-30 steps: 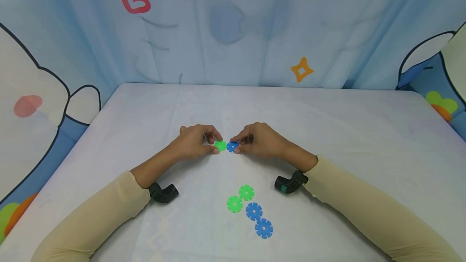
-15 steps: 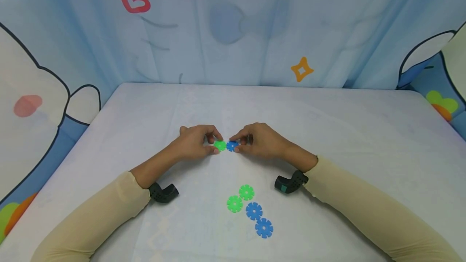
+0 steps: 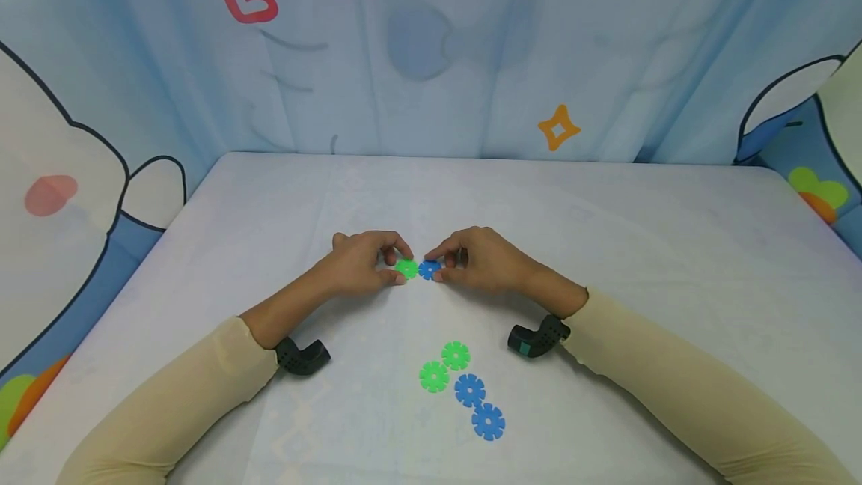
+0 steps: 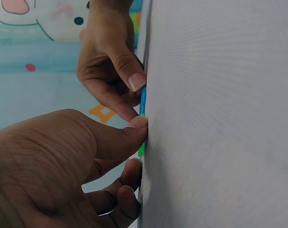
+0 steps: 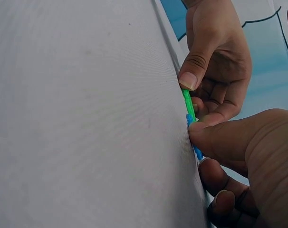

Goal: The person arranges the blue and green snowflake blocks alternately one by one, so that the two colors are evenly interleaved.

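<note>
Near the middle of the table, my left hand (image 3: 364,263) pinches a green notched disc (image 3: 407,269) between thumb and fingers. Opposite it, my right hand (image 3: 486,260) pinches a blue notched disc (image 3: 429,269) the same way. Both discs lie flat at the tabletop, edge beside edge, green on the left. From the left wrist view, the blue disc (image 4: 143,100) shows edge-on just beyond the green disc (image 4: 141,148). In the right wrist view the green disc (image 5: 189,105) meets the blue disc (image 5: 197,151) at their rims, partly covered by my thumb.
Closer to me on the white-covered table (image 3: 337,410) lie two green discs, one (image 3: 434,377) left of the other (image 3: 456,355), and two blue discs, one (image 3: 469,391) behind the other (image 3: 488,422). A printed blue curtain (image 3: 431,51) hangs behind the table's far edge.
Both hands keep their pinch on the discs and stay almost still. The held discs have barely shifted, and the loose discs lie where they were.
</note>
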Demonstrator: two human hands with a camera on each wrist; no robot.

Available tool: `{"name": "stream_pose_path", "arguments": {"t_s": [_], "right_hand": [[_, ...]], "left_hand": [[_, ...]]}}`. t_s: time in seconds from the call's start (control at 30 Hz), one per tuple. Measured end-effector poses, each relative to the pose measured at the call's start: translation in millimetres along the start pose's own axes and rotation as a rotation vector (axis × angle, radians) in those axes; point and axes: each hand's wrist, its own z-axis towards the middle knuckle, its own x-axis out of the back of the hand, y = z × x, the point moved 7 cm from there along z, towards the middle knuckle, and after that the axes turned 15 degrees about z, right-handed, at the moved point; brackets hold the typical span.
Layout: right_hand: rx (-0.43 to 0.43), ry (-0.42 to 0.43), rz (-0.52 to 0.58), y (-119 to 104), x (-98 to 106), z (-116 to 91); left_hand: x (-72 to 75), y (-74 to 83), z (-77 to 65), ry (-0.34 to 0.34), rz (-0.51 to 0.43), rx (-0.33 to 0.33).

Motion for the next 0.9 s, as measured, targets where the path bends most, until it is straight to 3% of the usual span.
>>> {"name": "stream_pose_path", "arguments": {"t_s": [0.57,0.9], "right_hand": [[-0.002,-0.005,-0.007,-1.6,-0.6,1.7],[-0.001,0.034,0.015,1.5,2.8,1.8]], "left_hand": [[1.5,-0.4,-0.8,-0.014,0.009,-0.007],[-0.5,3.1,1.3,-0.027,0.002,-0.010]]}}
